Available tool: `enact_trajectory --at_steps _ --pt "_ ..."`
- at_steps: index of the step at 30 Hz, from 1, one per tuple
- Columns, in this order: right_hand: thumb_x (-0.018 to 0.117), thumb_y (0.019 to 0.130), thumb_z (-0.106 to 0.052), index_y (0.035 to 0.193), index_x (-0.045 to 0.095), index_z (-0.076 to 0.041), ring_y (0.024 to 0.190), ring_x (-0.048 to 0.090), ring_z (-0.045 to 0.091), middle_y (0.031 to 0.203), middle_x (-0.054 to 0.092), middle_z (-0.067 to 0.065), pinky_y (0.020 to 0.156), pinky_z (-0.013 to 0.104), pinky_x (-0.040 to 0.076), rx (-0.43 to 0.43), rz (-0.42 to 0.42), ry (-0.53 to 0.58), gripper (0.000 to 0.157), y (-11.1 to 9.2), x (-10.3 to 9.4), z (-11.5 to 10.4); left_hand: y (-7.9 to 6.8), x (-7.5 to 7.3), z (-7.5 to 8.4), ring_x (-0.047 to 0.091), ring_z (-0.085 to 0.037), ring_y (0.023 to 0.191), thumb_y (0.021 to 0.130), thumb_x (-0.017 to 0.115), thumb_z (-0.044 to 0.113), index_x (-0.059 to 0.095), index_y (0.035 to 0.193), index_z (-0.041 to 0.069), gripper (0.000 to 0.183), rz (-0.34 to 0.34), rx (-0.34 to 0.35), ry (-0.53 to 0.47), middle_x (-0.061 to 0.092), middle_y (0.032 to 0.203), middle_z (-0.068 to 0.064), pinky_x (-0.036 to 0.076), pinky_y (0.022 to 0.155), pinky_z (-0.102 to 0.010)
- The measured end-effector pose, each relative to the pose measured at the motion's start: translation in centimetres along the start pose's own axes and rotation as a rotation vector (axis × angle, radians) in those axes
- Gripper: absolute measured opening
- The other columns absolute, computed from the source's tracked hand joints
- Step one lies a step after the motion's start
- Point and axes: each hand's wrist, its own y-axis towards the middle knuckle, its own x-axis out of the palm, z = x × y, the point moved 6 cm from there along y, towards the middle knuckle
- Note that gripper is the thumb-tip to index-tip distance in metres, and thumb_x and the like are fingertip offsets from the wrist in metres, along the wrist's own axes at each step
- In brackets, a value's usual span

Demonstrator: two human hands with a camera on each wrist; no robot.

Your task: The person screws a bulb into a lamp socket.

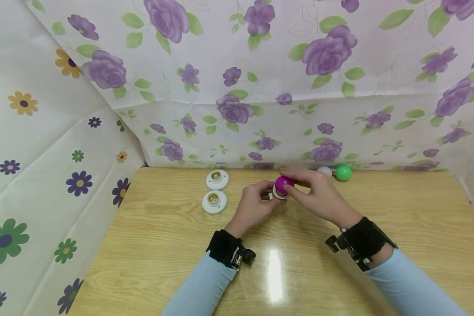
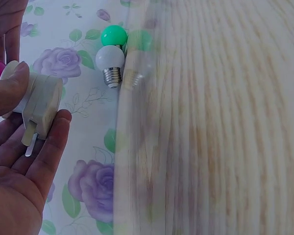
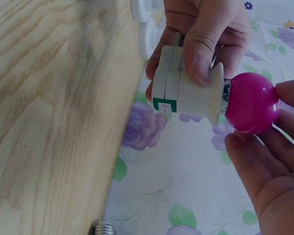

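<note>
My left hand (image 1: 256, 202) grips a white plug-in lamp socket (image 3: 191, 93), thumb on one side and fingers on the other. Two flat metal prongs (image 2: 31, 142) stick out of it in the left wrist view, and a green-edged switch (image 3: 164, 105) shows in the right wrist view. In the socket's mouth sits a round magenta bulb (image 3: 254, 103), a strip of its metal base visible above the rim. The thumb and fingers of my right hand (image 1: 320, 193) pinch the bulb's globe. Both hands are above the table, near its back edge.
Two round white lamp holders (image 1: 214, 202) with brass-coloured insides lie left of my hands. Behind my right hand, a white bulb (image 2: 110, 58) and a green bulb (image 1: 343, 172) lie at the back edge of the wooden table (image 1: 162, 254). Flowered sheeting (image 1: 205, 145) rises behind it.
</note>
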Motion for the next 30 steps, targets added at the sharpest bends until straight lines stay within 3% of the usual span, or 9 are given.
enact_trajectory --at_steps 8,15,19,24,30 --pt "0.066 0.087 -0.022 0.117 0.064 -0.015 0.106 0.055 0.01 0.119 0.059 -0.003 0.083 0.034 0.047 -0.026 0.022 0.011 0.031 -0.01 0.29 -0.05 -0.01 0.1 0.08 0.06 -0.004 0.089 0.079 0.075 0.02 0.064 0.109 0.014 0.033 0.018 0.011 -0.008 0.065 0.098 0.008 0.049 0.074 -0.023" --pt "0.072 0.082 -0.026 0.109 0.067 -0.015 0.096 0.06 0.009 0.107 0.064 -0.006 0.074 0.032 0.051 -0.102 0.152 -0.069 0.03 0.03 0.4 -0.36 -0.04 0.03 0.07 0.06 -0.002 0.089 0.08 0.073 0.018 0.064 0.108 0.015 0.03 0.035 0.006 -0.006 0.064 0.099 0.009 0.049 0.075 -0.024" --pt "0.072 0.081 -0.031 0.114 0.065 -0.017 0.1 0.058 0.009 0.111 0.062 -0.007 0.076 0.032 0.05 -0.104 0.181 -0.108 0.037 0.05 0.32 -0.54 -0.12 -0.03 -0.09 0.06 -0.002 0.089 0.08 0.073 0.018 0.064 0.108 0.015 0.029 0.038 0.007 -0.009 0.064 0.099 0.008 0.049 0.074 -0.023" --pt "0.067 0.086 -0.029 0.125 0.058 -0.018 0.114 0.05 0.013 0.125 0.055 -0.003 0.085 0.037 0.047 -0.071 0.127 -0.025 0.041 0.02 -0.3 -0.21 -0.08 -0.04 -0.09 0.06 -0.003 0.088 0.08 0.074 0.022 0.064 0.11 0.014 0.033 0.019 0.032 -0.01 0.065 0.098 0.007 0.049 0.074 -0.023" --pt "0.064 0.089 -0.024 0.126 0.058 -0.019 0.113 0.051 0.012 0.124 0.056 -0.005 0.089 0.037 0.044 -0.024 0.002 0.047 0.038 -0.13 -0.24 0.28 0.0 0.17 0.02 0.06 -0.003 0.087 0.079 0.074 0.024 0.063 0.11 0.013 0.034 -0.006 0.032 -0.019 0.065 0.096 0.008 0.049 0.074 -0.023"
